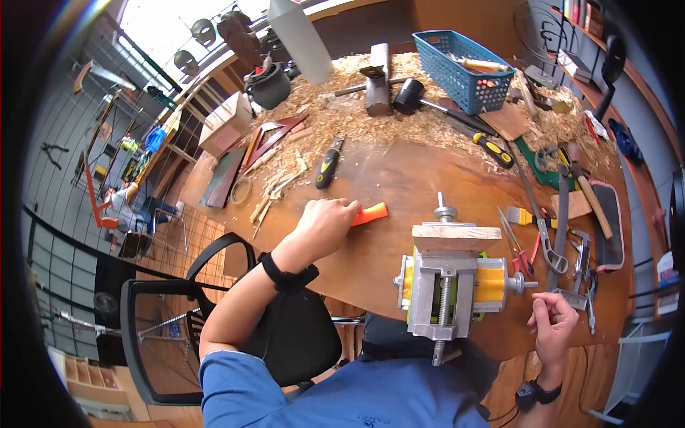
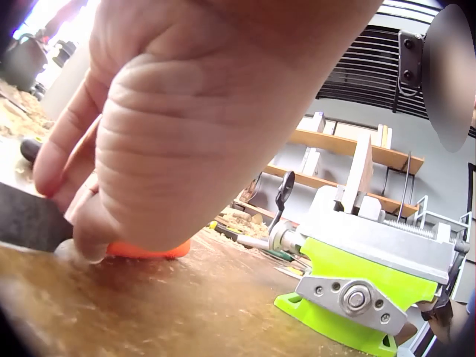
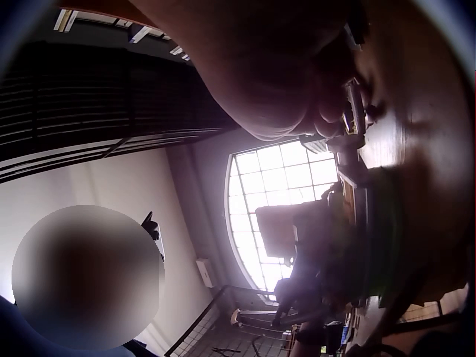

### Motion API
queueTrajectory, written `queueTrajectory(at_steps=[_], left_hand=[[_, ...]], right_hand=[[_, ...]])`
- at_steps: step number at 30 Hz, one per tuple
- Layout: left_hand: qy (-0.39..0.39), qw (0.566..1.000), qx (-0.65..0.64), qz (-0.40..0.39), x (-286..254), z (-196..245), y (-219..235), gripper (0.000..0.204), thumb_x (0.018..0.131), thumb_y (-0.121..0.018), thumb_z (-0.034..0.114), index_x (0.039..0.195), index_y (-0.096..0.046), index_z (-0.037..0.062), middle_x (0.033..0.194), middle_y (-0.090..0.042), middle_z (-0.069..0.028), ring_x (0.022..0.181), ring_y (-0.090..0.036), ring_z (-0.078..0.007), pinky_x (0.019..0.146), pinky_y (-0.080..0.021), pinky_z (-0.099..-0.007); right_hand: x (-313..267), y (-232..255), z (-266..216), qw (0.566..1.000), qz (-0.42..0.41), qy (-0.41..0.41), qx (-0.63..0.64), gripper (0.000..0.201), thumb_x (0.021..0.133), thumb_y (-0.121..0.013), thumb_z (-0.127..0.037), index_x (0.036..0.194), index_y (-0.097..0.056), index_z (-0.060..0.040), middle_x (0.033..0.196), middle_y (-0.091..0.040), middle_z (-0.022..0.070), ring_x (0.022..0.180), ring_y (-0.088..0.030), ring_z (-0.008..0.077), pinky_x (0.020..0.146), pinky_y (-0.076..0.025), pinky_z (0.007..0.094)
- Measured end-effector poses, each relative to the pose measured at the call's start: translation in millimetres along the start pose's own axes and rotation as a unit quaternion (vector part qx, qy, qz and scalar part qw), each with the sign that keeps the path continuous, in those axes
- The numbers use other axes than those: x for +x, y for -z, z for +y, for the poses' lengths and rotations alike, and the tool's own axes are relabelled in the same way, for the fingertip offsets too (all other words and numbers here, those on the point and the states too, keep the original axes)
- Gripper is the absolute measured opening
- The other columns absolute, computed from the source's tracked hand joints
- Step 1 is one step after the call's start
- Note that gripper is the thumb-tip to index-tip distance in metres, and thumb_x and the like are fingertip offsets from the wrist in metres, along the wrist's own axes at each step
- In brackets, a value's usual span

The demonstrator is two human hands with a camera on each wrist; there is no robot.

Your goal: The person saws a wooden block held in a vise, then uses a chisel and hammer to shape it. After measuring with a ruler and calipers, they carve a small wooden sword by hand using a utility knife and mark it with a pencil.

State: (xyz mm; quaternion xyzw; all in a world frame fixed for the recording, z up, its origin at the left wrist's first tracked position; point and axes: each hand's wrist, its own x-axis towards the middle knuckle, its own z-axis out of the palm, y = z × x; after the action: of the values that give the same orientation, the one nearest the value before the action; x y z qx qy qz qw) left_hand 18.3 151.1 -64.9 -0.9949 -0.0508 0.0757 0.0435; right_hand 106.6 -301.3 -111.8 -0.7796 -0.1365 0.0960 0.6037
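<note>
On the tabletop left of the vise, my left hand (image 1: 325, 227) grips a tool whose orange handle (image 1: 369, 214) sticks out to the right. The left wrist view shows that orange handle (image 2: 152, 251) under the palm and a dark flat blade (image 2: 30, 219) beyond the fingers (image 2: 67, 152). A metal vise (image 1: 444, 285) on a green and yellow base holds a wooden block (image 1: 457, 237) upright. Beside the vise's right knob, my right hand (image 1: 553, 324) hangs with loosely curled fingers, holding nothing visible. The right wrist view is dark around the right hand (image 3: 260, 74).
A yellow-black handled knife (image 1: 328, 165) lies beyond my left hand. Wood shavings (image 1: 407, 128) cover the back, around a blue basket (image 1: 457, 78) and a black mallet (image 1: 409, 96). Scissors (image 1: 553, 250), a brush (image 1: 524, 216) and several other tools lie right of the vise. A chair (image 1: 285, 335) stands at left.
</note>
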Motion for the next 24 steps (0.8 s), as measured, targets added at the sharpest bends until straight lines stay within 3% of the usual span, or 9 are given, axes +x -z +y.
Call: queueTrajectory(at_steps=[2,7,9,11,13,15,17,19,24], left_hand=[[0.020,1.000,-0.003,0.011,-6.2,-2.9,-3.4,0.038,0.081,-0.070,0.004,0.119,-0.064,0.0070,0.097,-0.071,-0.0133,0.092,-0.070,-0.0374,0.075,-0.055,-0.0472],[0.051,0.974,-0.067,0.213,-47.8,39.6,5.3,0.038,0.086,-0.075,0.013,0.122,-0.066,0.0067,0.104,-0.070,-0.0136,0.092,-0.070,-0.0364,0.079,-0.057,-0.0445],[0.050,0.967,-0.145,0.206,-70.2,69.9,8.3,0.040,0.090,-0.073,0.012,0.128,-0.064,0.0056,0.115,-0.070,-0.0135,0.100,-0.071,-0.0326,0.080,-0.059,-0.0401],[0.073,0.925,-0.339,0.153,-84.7,108.9,9.3,0.055,0.091,-0.075,0.020,0.139,-0.057,0.0029,0.125,-0.068,-0.0158,0.109,-0.070,-0.0298,0.082,-0.060,-0.0384],[0.066,0.886,-0.424,0.177,-87.1,149.8,25.9,0.078,0.086,-0.081,0.032,0.148,-0.048,-0.0011,0.130,-0.066,-0.0194,0.112,-0.069,-0.0294,0.082,-0.062,-0.0389],[0.043,0.900,-0.387,0.198,-83.6,176.8,32.9,0.111,0.077,-0.088,0.045,0.155,-0.032,-0.0094,0.136,-0.059,-0.0271,0.119,-0.066,-0.0360,0.086,-0.061,-0.0416],[0.060,0.918,-0.339,0.196,-80.9,195.9,38.7,0.120,0.075,-0.088,0.050,0.151,-0.026,-0.0189,0.136,-0.054,-0.0360,0.124,-0.061,-0.0448,0.100,-0.053,-0.0448],[0.079,0.921,-0.343,0.166,-78.4,199.3,38.3,0.125,0.073,-0.089,0.049,0.151,-0.021,-0.0219,0.136,-0.052,-0.0402,0.126,-0.058,-0.0496,0.106,-0.050,-0.0467],[0.028,0.879,-0.460,0.122,-73.8,170.9,41.1,0.121,0.073,-0.091,0.033,0.161,-0.019,-0.0087,0.145,-0.052,-0.0326,0.128,-0.062,-0.0392,0.105,-0.052,-0.0413]], right_hand=[[-0.1,1.1,1.9,1.000,-0.003,-0.007,0.005,0.012,0.099,-0.068,-0.010,0.099,-0.072,0.0016,0.070,-0.065,0.0002,0.058,-0.060,0.0048,0.050,-0.043,0.0194],[-1.4,5.0,0.4,1.000,-0.013,0.009,-0.004,0.012,0.098,-0.069,-0.009,0.099,-0.072,0.0028,0.071,-0.066,0.0006,0.059,-0.061,0.0055,0.052,-0.045,0.0198],[-4.4,7.7,0.0,1.000,-0.024,0.008,-0.005,0.012,0.098,-0.070,-0.008,0.099,-0.072,0.0034,0.071,-0.066,0.0009,0.060,-0.062,0.0059,0.053,-0.045,0.0201],[-3.4,8.8,-1.6,0.999,-0.045,0.016,-0.007,0.012,0.097,-0.070,-0.008,0.099,-0.073,0.0040,0.072,-0.067,0.0015,0.060,-0.063,0.0067,0.055,-0.046,0.0206],[-0.2,9.4,3.4,0.998,-0.055,0.016,0.004,0.011,0.096,-0.071,-0.007,0.099,-0.073,0.0042,0.072,-0.067,0.0023,0.061,-0.064,0.0073,0.056,-0.047,0.0212],[2.5,12.0,-2.1,0.997,-0.079,0.023,0.005,0.009,0.095,-0.071,-0.005,0.098,-0.073,0.0036,0.071,-0.068,0.0030,0.061,-0.065,0.0074,0.056,-0.047,0.0218],[6.5,17.1,-8.3,0.994,-0.089,0.067,-0.021,0.007,0.094,-0.072,-0.003,0.098,-0.074,0.0017,0.068,-0.068,0.0034,0.060,-0.066,0.0084,0.056,-0.047,0.0229],[8.6,24.4,-12.8,0.990,-0.094,0.102,-0.028,0.008,0.094,-0.072,-0.005,0.098,-0.074,0.0015,0.066,-0.067,0.0035,0.059,-0.065,0.0089,0.055,-0.047,0.0229],[6.9,36.2,-4.3,0.991,-0.076,0.104,-0.021,0.008,0.095,-0.072,-0.006,0.096,-0.074,0.0021,0.067,-0.067,0.0037,0.058,-0.065,0.0090,0.055,-0.046,0.0234]])
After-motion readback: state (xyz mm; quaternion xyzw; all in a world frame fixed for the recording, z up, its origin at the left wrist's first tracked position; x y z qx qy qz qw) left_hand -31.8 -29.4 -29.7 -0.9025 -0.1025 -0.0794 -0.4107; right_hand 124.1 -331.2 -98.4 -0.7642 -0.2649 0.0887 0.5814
